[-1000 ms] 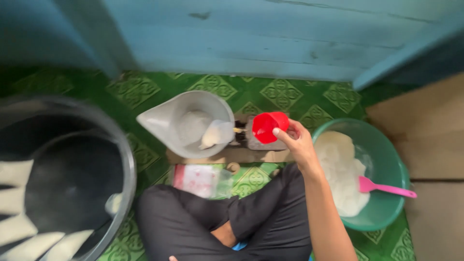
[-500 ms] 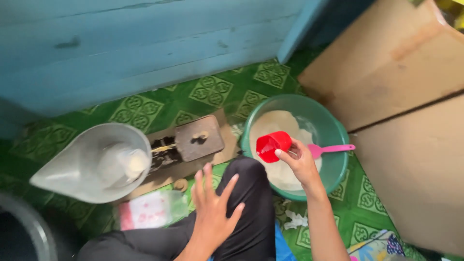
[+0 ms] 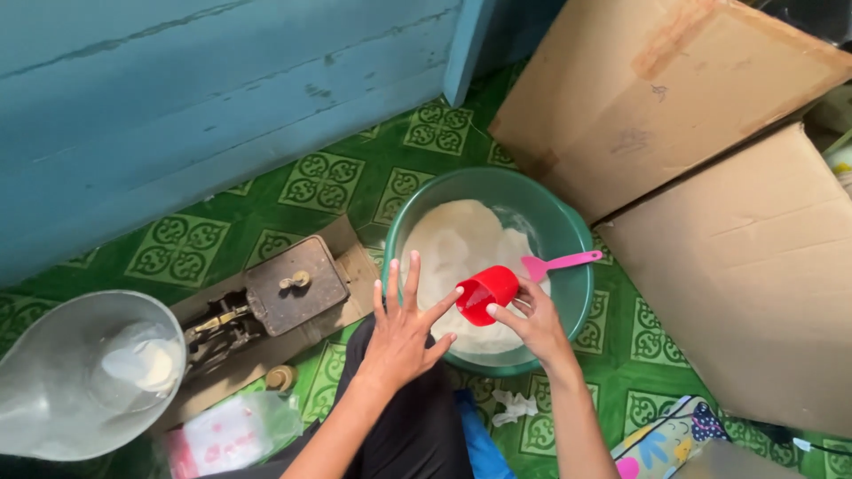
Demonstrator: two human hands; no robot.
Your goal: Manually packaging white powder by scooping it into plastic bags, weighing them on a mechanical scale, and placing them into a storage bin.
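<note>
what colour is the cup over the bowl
Red; the cup shows best in the head view, held in the right hand.

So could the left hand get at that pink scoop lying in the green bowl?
Probably yes. The pink scoop lies uncovered on the white powder, its handle over the far rim of the green bowl. The left hand hovers open at the near rim, but the right hand and red cup sit between.

A clear plastic bag point(image 3: 232, 433) with a red and white label lies on the green floor at the lower left (its contents are not clear). Two brown cardboard boxes point(image 3: 710, 151) stand at the right, touching each other.
</note>
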